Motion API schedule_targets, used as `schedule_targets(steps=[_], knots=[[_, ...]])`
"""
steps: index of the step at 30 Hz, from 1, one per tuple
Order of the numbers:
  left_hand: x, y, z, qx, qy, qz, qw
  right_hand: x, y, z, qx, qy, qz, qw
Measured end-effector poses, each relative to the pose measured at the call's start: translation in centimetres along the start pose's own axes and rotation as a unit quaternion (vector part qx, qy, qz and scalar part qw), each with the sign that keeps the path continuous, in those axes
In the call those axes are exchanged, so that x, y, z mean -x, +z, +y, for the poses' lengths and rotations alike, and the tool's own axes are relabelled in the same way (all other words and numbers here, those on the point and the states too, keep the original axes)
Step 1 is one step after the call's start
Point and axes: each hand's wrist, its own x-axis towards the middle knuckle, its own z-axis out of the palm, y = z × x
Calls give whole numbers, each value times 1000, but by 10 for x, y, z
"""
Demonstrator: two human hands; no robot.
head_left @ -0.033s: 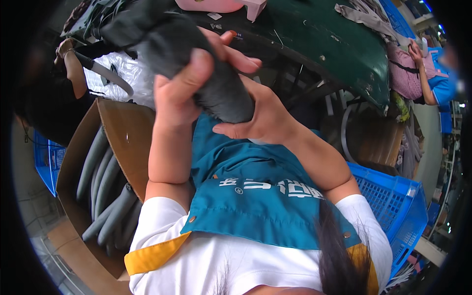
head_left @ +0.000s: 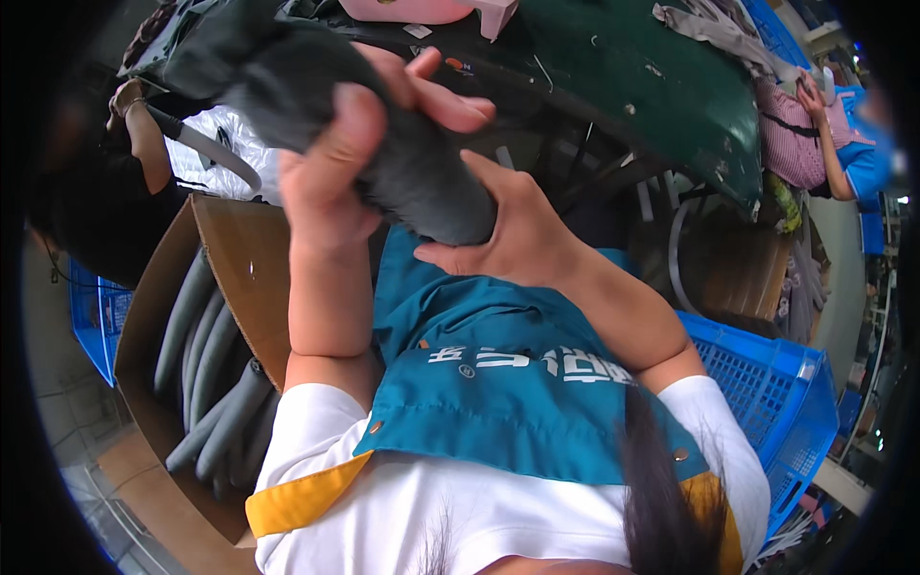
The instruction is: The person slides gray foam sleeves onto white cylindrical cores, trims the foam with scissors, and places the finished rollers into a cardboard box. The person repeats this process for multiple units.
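A thick, dark grey cloth-covered tube (head_left: 422,172) slants across in front of me, its rounded near end low and its far end a blurred dark bunch at the upper left. My left hand (head_left: 355,144) grips it around the middle, thumb on the near side and fingers reaching over the far side, partly lifted. At the near end, my right hand (head_left: 517,216) cups the tube, thumb underneath. What lies inside the cloth is hidden.
A cardboard box (head_left: 244,273) of grey foam tubes (head_left: 206,335) stands at my left. Ahead is a dark green table (head_left: 632,86) with a pink container (head_left: 412,8). A blue crate (head_left: 767,383) sits at right. People are at left and far right.
My left hand has shifted slightly left and the upper part of the tube has moved the same way. My right hand stays nearly in place at the near end.
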Motion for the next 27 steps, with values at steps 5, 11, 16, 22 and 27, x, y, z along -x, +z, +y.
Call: schedule_targets(steps=[5, 11, 16, 22, 27], knots=[[-2, -18, 12, 59, -21, 97, 993, 52, 19, 45, -20, 96, -16, 995], [3, 9, -9, 73, -71, 72, 992, 6, -12, 17, -191, 13, -19, 981], [-2, 12, 20, -3, 20, 114, 993, 11, 12, 10, 19, -48, 32, 998], [8, 4, 2, 53, -92, 128, 986, 66, 10, 51, -47, 112, -48, 991], [-1, 15, -5, 221, -120, 133, 959, 19, -23, 22, -166, 40, -38, 985]])
